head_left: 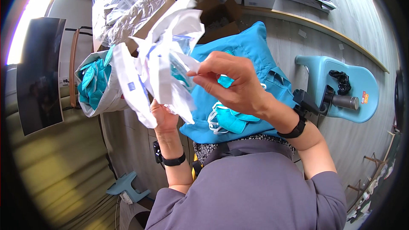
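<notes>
My left hand (164, 118) is closed around the lower end of a bunch of white packets (159, 70) with clear film sides, fanned out and crumpled. Something teal shows through the film of one. At the right edge of the bunch, my right hand (232, 81) pinches with thumb and forefinger, apparently on a packet's edge. Below it, teal face masks (232, 117) with white ear loops lie on a blue cloth bag (251, 38) across my lap. My right forearm and hand hide part of these masks.
To the left stands a white sack (106, 102) filled with teal masks. Clear plastic bags (123, 8) and an open cardboard box (219, 15) are at the back. A light blue stool (362, 76) on the right bears a metal cylinder (345, 102) and a black plastic bag (340, 81).
</notes>
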A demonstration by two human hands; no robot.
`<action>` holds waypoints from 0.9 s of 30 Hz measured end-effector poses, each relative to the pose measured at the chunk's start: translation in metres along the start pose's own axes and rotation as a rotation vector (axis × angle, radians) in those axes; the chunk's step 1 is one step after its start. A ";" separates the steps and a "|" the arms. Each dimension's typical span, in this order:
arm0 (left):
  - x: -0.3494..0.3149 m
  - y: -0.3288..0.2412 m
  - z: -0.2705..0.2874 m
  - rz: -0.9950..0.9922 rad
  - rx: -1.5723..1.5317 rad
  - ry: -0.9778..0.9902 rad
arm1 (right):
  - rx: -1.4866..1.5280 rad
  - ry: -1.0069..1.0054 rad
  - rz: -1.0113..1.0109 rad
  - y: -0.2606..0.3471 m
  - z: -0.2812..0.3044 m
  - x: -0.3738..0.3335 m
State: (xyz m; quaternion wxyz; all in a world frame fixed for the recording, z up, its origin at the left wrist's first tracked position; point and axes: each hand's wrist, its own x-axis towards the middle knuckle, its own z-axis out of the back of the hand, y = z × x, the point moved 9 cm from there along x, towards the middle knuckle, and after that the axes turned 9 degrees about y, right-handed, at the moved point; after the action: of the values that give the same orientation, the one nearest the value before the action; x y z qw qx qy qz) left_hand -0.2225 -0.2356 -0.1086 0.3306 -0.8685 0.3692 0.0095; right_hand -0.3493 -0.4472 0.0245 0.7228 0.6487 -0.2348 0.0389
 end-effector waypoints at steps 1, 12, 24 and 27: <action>-0.001 0.000 -0.003 -0.036 0.044 -0.006 | -0.035 -0.033 -0.019 -0.001 -0.001 0.001; -0.008 0.007 -0.025 -0.072 0.227 0.192 | -0.076 -0.121 -0.136 -0.083 -0.001 -0.033; -0.011 -0.088 0.018 -0.511 0.583 -0.238 | 0.402 -0.388 -0.479 -0.094 0.105 -0.061; -0.004 -0.107 0.015 -0.594 0.666 -0.249 | 0.353 -0.030 -0.544 -0.093 0.077 -0.068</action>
State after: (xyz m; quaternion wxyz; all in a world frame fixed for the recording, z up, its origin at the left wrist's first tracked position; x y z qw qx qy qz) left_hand -0.1529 -0.1702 -0.0584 0.6219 -0.7753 0.0448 -0.1006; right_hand -0.3984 -0.5183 -0.0844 0.5797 0.8034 -0.0529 -0.1252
